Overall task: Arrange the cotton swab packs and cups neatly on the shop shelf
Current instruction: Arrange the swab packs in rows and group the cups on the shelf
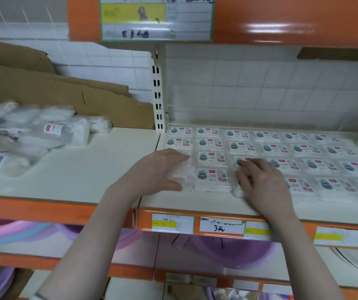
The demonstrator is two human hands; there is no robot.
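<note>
Both hands are on the shelf (195, 203) now. My left hand (163, 169) lies flat, fingers almost straight, and presses on the front-left cotton swab pack (185, 175) at the corner of the grid. My right hand (260, 180) rests with spread, lightly bent fingers on the pack in the third column (242, 162); it holds nothing. Between the two hands one column of packs (211, 167) stays uncovered.

I judge these packs as very light and soft (thin plastic film over cotton), so they will slide easily and can wrinkle. It is better to push on the flat top or take the short edges, not to squeeze.

Far to the left of my left hand a loose pile of packs (33, 135) waits, in front of cardboard (65, 94). I see no cups.
</note>
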